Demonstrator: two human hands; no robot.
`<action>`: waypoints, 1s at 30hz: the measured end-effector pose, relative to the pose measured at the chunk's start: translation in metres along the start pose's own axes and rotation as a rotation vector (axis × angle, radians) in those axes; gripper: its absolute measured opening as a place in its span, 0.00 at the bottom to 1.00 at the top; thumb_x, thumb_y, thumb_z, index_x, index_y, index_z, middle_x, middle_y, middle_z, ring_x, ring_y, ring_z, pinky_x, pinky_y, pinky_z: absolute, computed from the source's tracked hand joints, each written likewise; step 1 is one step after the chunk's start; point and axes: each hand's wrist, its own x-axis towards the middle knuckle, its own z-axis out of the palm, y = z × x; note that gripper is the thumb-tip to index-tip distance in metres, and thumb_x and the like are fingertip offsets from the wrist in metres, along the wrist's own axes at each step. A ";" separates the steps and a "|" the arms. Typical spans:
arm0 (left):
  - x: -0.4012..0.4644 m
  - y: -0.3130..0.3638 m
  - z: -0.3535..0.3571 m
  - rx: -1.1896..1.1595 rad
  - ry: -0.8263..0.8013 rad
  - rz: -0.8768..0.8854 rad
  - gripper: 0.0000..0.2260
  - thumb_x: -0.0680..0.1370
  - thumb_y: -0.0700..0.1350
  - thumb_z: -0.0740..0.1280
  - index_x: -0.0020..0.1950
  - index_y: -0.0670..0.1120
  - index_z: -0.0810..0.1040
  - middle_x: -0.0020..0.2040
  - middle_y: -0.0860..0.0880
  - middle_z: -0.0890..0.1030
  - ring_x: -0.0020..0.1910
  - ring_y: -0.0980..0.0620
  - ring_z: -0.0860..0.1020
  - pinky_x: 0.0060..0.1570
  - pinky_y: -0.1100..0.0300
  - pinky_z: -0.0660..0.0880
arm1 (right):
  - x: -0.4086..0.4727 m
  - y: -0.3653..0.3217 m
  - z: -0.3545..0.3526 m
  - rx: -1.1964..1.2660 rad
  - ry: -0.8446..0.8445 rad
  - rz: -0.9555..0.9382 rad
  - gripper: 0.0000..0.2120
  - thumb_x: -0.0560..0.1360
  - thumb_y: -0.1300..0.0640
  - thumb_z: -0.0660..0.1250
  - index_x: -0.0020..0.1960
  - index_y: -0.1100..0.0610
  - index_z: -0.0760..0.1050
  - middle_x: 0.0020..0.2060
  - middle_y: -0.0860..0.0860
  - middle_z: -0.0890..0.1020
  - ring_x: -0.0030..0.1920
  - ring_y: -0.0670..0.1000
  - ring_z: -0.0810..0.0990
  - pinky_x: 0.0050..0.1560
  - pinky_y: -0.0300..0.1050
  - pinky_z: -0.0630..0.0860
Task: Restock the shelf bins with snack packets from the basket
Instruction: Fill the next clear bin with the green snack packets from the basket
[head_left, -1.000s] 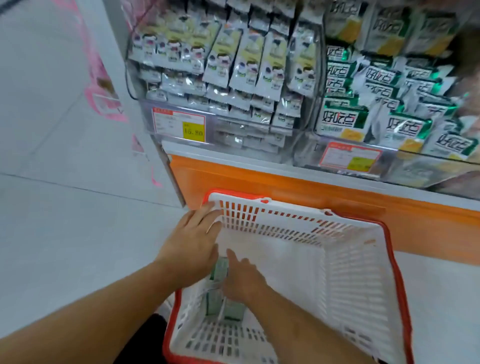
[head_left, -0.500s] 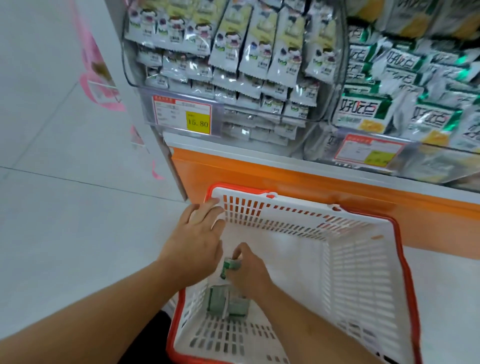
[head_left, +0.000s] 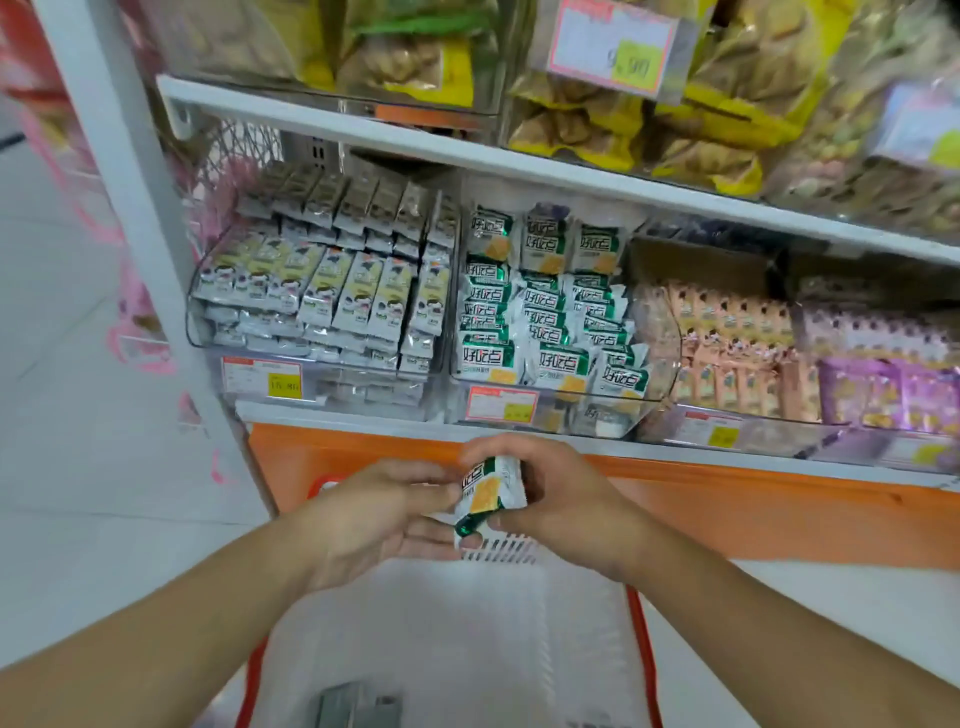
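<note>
The left hand (head_left: 374, 512) and the right hand (head_left: 566, 499) both pinch one green-and-white snack packet (head_left: 488, 496) — held above the white basket (head_left: 498, 623), just below the clear bin (head_left: 550, 312) of matching packets. More packets (head_left: 358, 704) lie on the basket floor.

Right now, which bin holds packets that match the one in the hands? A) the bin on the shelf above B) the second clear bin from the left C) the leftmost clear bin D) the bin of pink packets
B: the held packet, gripped by the left hand and right hand, has the same green-and-white wrapper with a yellow patch as the packets in the second bin.
</note>
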 end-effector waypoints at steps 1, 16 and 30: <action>-0.003 0.007 0.006 -0.018 -0.011 0.040 0.12 0.80 0.37 0.70 0.64 0.40 0.80 0.54 0.37 0.86 0.50 0.39 0.86 0.50 0.50 0.84 | -0.008 -0.005 -0.011 -0.038 0.012 -0.031 0.28 0.72 0.68 0.78 0.64 0.43 0.80 0.65 0.38 0.79 0.67 0.40 0.77 0.68 0.45 0.75; 0.001 0.104 0.072 0.621 0.251 0.404 0.10 0.77 0.51 0.76 0.57 0.56 0.83 0.46 0.47 0.83 0.41 0.48 0.86 0.44 0.55 0.82 | -0.029 -0.034 -0.089 -0.339 0.270 -0.200 0.27 0.75 0.49 0.78 0.71 0.38 0.74 0.65 0.35 0.73 0.66 0.40 0.73 0.69 0.46 0.73; 0.114 0.178 0.092 1.043 0.499 0.625 0.12 0.78 0.51 0.75 0.61 0.57 0.79 0.48 0.48 0.80 0.43 0.45 0.83 0.32 0.55 0.79 | 0.003 0.028 -0.141 -0.599 0.401 -0.054 0.54 0.78 0.43 0.70 0.84 0.48 0.30 0.80 0.38 0.28 0.80 0.42 0.28 0.83 0.49 0.42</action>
